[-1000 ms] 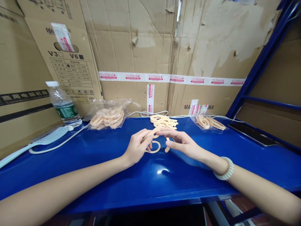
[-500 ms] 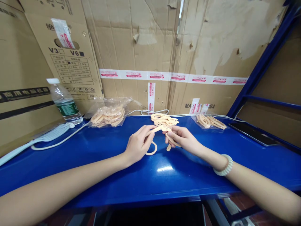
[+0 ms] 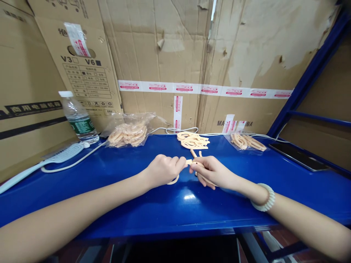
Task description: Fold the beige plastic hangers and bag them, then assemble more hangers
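Note:
Both of my hands meet over the middle of the blue shelf top [image 3: 175, 208]. My left hand [image 3: 163, 170] is closed in a loose fist, pinching one end of a small peach-coloured plastic piece [image 3: 189, 161] with a ring part showing under the fingers. My right hand [image 3: 210, 171] is closed on the piece's other end, with thin prongs sticking up behind the fingers. A loose pile of the same peach plastic pieces [image 3: 192, 140] lies just beyond my hands.
A clear bag of peach pieces [image 3: 127, 132] lies at the back left, a smaller bag [image 3: 247, 141] at the back right. A water bottle [image 3: 78, 118], a white comb-like thing with a cable [image 3: 59, 156], a dark phone [image 3: 298, 155] and cardboard walls surround the top.
My hands have drawn closer together and lower toward the shelf top. The left fingers have curled from a loose pinch into a fist round the piece, and the right fingers have closed on it too.

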`<state>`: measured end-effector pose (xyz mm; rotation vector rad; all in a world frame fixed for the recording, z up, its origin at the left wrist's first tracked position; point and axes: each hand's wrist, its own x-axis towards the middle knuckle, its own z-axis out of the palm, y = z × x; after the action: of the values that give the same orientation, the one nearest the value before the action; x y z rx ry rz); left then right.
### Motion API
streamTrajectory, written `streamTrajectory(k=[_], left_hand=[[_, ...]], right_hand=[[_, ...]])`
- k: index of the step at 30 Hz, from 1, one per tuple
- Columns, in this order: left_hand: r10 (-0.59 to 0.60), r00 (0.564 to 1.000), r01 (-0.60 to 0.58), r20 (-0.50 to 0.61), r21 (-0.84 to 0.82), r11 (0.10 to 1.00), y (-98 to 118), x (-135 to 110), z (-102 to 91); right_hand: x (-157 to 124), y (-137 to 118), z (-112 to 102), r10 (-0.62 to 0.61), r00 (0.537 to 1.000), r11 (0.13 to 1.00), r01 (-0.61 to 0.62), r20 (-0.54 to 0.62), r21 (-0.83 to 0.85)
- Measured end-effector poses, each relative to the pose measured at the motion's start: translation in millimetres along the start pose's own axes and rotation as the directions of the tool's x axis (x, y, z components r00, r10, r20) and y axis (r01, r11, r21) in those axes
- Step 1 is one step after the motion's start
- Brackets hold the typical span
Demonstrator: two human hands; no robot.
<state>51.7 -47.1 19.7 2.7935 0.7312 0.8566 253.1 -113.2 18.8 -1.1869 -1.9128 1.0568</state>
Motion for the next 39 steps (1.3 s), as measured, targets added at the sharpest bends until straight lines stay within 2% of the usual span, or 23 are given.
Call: streamTrajectory(k=[2, 4, 7, 9, 11, 13, 14, 17, 20, 24, 26, 28, 29, 31, 33, 35, 37, 39], left_hand=[[-0.019, 1.000, 0.019, 0.009, -0.022, 1.000, 3, 0, -0.7], [-0.090, 0.996, 0.090, 0.007, -0.120, 0.989, 5, 0, -0.4], [-0.230, 0.973, 0.221, 0.005, -0.295, 0.930, 4, 0, 0.7], [-0.285, 0.959, 0.265, -0.001, -0.358, 0.895, 2, 1, 1.7], [-0.339, 0.941, 0.304, -0.006, -0.428, 0.851, -2, 2, 2.8], [-0.406, 0.914, 0.353, 0.006, -0.505, 0.788, -7, 4, 4.8], [-0.443, 0.896, 0.383, 0.024, -0.544, 0.747, -10, 5, 6.2], [-0.553, 0.825, 0.482, 0.114, -0.652, 0.585, -16, 9, 10.1], [-0.637, 0.748, 0.539, 0.185, -0.730, 0.420, -19, 12, 9.8], [-0.709, 0.665, 0.563, 0.232, -0.781, 0.272, -16, 14, 1.5], [-0.735, 0.630, 0.569, 0.250, -0.793, 0.218, -15, 14, -2.6], [-0.752, 0.603, 0.574, 0.266, -0.800, 0.177, -14, 14, -4.9], [-0.757, 0.594, 0.575, 0.274, -0.802, 0.162, -13, 14, -5.4], [-0.753, 0.590, 0.573, 0.290, -0.808, 0.138, -10, 13, -5.4], [-0.732, 0.606, 0.564, 0.310, -0.817, 0.121, -4, 13, -4.9], [-0.709, 0.627, 0.551, 0.324, -0.827, 0.109, 3, 12, -4.5], [-0.698, 0.640, 0.535, 0.320, -0.838, 0.107, 8, 11, -4.4], [-0.699, 0.649, 0.517, 0.301, -0.848, 0.114, 10, 11, -4.5]], right_hand=[[-2, -1, 1, -0.039, 0.998, 0.992, 0.033, -0.041, -0.121], [-3, -3, 3, -0.143, 0.987, 0.948, 0.116, -0.071, -0.295], [-5, -6, -1, -0.362, 0.930, 0.772, 0.264, -0.058, -0.579], [-5, -9, -12, -0.455, 0.887, 0.693, 0.295, -0.081, -0.657], [-3, -10, -30, -0.514, 0.848, 0.672, 0.307, -0.127, -0.674], [-1, -8, -51, -0.560, 0.819, 0.633, 0.327, -0.123, -0.701], [0, -6, -60, -0.556, 0.824, 0.624, 0.324, -0.113, -0.711], [4, 4, -76, -0.476, 0.878, 0.656, 0.317, -0.050, -0.685], [6, 12, -75, -0.393, 0.917, 0.675, 0.339, 0.069, -0.655], [5, 14, -72, -0.269, 0.948, 0.655, 0.311, 0.173, -0.688], [4, 12, -72, -0.222, 0.959, 0.630, 0.277, 0.174, -0.725], [2, 7, -69, -0.268, 0.957, 0.597, 0.255, 0.110, -0.761], [1, 4, -66, -0.333, 0.941, 0.583, 0.260, 0.066, -0.770], [-1, -4, -54, -0.486, 0.874, 0.555, 0.320, 0.013, -0.768], [-3, -12, -39, -0.585, 0.809, 0.491, 0.406, 0.054, -0.771], [-4, -16, -26, -0.605, 0.781, 0.377, 0.455, 0.158, -0.806], [-4, -16, -18, -0.579, 0.775, 0.269, 0.474, 0.253, -0.838], [-3, -13, -16, -0.547, 0.781, 0.221, 0.483, 0.302, -0.847]])
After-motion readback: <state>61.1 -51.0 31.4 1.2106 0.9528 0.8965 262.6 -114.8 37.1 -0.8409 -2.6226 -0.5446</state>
